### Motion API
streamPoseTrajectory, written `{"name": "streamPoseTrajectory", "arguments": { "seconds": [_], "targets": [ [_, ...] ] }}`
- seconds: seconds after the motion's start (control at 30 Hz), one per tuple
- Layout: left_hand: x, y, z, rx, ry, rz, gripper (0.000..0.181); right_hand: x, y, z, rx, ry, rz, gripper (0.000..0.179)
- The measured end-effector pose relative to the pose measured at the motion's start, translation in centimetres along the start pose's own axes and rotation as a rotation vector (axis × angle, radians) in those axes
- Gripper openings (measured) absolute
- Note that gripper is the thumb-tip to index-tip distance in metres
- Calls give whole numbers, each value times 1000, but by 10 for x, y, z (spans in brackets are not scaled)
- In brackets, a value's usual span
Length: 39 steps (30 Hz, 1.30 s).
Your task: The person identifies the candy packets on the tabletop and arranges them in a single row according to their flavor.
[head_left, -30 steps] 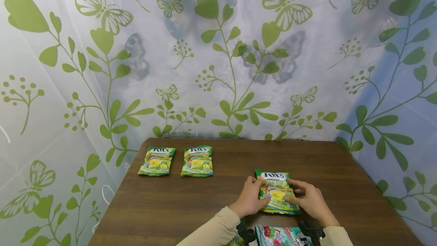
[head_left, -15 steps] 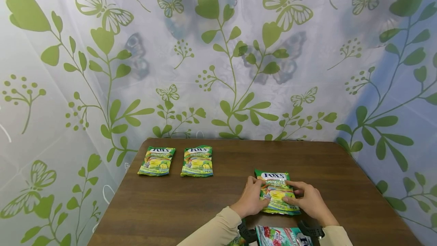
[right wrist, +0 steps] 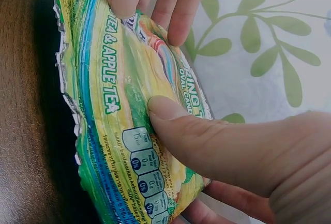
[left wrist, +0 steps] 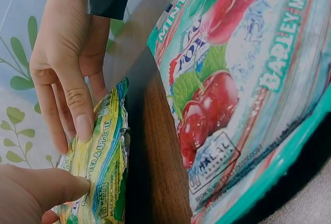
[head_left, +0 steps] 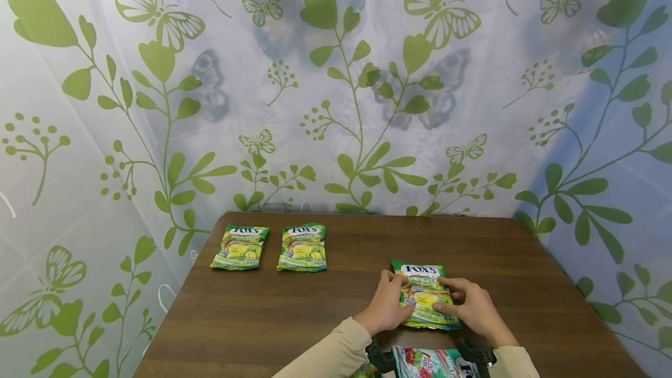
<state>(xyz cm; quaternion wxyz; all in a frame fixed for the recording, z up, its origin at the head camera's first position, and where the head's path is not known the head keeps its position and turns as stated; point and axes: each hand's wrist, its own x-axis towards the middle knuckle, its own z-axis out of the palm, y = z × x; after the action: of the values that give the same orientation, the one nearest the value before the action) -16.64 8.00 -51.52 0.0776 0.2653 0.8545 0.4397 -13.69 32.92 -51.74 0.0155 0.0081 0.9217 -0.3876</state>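
A green and yellow bag of Fox's Spring Tea candy (head_left: 424,299) is held by both hands at the right of the table in the head view. My left hand (head_left: 387,303) grips its left side, thumb on the front. My right hand (head_left: 475,308) grips the right side, its thumb also on the front. In the right wrist view the right thumb (right wrist: 181,131) presses the bag's printed face; the other hand's fingertips touch its top edge there. The left wrist view shows the bag (left wrist: 106,162) between both hands. The bag's back is hidden.
Two matching candy bags, one at far left (head_left: 240,248) and one beside it (head_left: 302,248), lie near the back of the brown table (head_left: 252,314). A teal and red Barley Mint bag (head_left: 434,363) lies at the front. Part of another green bag (head_left: 363,371) shows by the left sleeve.
The right hand's fingers and thumb have shifted slightly left on the bag. Otherwise both hands and the bags look the same.
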Motion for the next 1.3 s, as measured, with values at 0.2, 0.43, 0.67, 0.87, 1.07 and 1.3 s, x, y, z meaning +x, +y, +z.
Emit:
{"name": "streamPoseTrajectory", "arguments": {
  "seconds": [0.2, 0.43, 0.67, 0.87, 1.07, 1.3],
  "targets": [
    [-1, 0, 1, -19, 13, -10, 55, -1, -1, 1, -5, 0, 6, 71],
    [8, -24, 17, -23, 49, 26, 56, -2, -1, 2, -15, 8, -3, 72],
    [11, -29, 17, 8, 64, 64, 55, -3, -2, 5, -24, 15, -7, 74],
    [-2, -2, -5, -30, 20, -6, 57, -5, -7, 7, -35, 18, -9, 75],
    [-11, 0, -15, -77, -2, -12, 58, -9, -17, 10, -59, 34, -34, 72],
    [-17, -5, -26, -94, -1, 12, 57, -14, -35, 13, -41, 41, -79, 71]
  ]
}}
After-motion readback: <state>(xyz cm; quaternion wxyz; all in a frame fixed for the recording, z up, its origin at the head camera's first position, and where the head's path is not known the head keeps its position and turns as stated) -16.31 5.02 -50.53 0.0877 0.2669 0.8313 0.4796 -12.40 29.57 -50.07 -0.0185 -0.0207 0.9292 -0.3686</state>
